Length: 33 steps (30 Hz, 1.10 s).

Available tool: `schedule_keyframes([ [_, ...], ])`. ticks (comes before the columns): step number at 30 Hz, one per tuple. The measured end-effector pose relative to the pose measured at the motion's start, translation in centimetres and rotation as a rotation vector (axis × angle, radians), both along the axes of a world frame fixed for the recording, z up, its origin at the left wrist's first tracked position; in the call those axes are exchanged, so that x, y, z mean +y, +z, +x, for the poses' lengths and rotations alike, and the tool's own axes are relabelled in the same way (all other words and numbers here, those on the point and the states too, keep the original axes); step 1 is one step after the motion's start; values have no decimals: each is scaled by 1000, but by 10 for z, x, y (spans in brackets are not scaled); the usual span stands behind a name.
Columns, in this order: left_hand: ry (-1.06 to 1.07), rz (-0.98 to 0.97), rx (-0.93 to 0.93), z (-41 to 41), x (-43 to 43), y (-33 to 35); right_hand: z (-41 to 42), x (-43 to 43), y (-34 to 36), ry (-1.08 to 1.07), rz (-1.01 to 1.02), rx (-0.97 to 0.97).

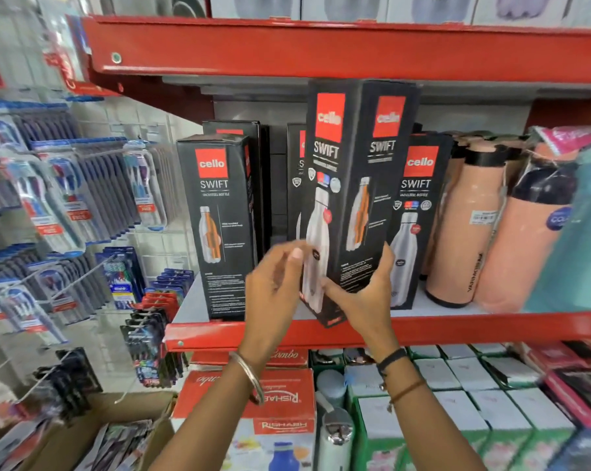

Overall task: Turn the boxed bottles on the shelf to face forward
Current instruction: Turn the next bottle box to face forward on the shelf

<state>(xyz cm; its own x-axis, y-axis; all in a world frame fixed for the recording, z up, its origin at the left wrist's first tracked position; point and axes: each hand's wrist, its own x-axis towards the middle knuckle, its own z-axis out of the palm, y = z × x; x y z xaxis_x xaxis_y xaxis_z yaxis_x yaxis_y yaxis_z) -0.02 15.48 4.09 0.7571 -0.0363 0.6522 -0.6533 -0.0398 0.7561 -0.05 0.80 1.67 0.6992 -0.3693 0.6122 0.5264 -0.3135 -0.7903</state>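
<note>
A tall black boxed bottle with a red logo patch is lifted and tilted at the front of the red shelf, one corner edge toward me so two faces show. My right hand grips its lower right side. My left hand is just left of the box's lower part, fingers apart and blurred; only a fingertip seems to touch it. Another boxed bottle stands at the shelf's left end with its side panel forward. A third box stands right of the held one, front face forward. More black boxes stand behind.
Peach flasks and a teal one crowd the shelf's right part. The upper red shelf hangs close above the held box. Hanging toothbrush packs fill the left wall. Boxed goods lie on the shelf below.
</note>
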Motion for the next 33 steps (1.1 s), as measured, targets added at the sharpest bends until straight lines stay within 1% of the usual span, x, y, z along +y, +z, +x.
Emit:
schedule_keyframes([
  [2, 37, 73, -15, 13, 1, 12, 1, -8, -7, 90, 12, 16],
  [6, -123, 230, 125, 24, 0, 17, 7, -7, -20, 179, -23, 92],
  [8, -123, 207, 162, 25, 0, 15, 11, -8, -14, 212, -73, 106],
  [13, -16, 178, 85, 44, 3, 1, 27, -12, 4, 284, -276, 195],
  [16, 55, 163, 82, 47, -3, -5, 34, -18, 4, 316, -358, 256],
  [18, 78, 188, 70, 49, -6, -9, 38, -22, 0, 319, -397, 272],
  [22, 99, 222, 104, 55, -13, -15, 41, -27, -7, 306, -436, 301],
  [26, 125, 265, 161, 63, -19, -24, 44, -31, -15, 284, -456, 279],
  [29, 121, 248, 191, 60, -21, -27, 50, -35, -21, 282, -465, 262],
  [33, 75, 226, 175, 57, -23, -27, 49, -31, -29, 234, -433, 288],
])
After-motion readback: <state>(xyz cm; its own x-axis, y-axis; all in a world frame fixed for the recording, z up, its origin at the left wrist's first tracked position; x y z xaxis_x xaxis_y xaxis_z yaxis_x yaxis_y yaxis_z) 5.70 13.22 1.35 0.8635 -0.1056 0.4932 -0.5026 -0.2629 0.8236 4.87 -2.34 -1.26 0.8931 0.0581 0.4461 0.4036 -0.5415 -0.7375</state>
